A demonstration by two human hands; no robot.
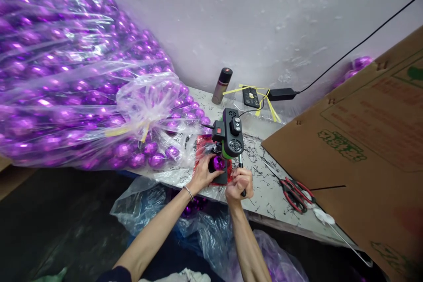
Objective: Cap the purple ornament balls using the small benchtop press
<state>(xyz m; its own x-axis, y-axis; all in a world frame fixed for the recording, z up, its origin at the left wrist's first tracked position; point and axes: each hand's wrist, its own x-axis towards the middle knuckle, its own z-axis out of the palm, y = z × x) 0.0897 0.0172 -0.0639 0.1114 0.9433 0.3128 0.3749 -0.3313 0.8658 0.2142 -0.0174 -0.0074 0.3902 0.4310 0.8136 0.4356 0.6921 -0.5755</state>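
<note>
A small black and green bench machine (229,134) stands on a red pad (202,150) at the table's front edge. Under its head sits a shiny purple ball (218,162). My left hand (204,175) wraps its fingers around that ball and holds it in place. To the right, my right hand (240,183) is closed in a fist around the machine's black lever handle (242,175), which hangs down from the machine's side.
A huge clear plastic bag of purple balls (76,83) fills the left. Red-handled scissors (295,194) lie to the right, beside a large cardboard box (366,141). A spray can (222,85), a power adapter (280,94) and cable sit by the wall. More bags lie below the table.
</note>
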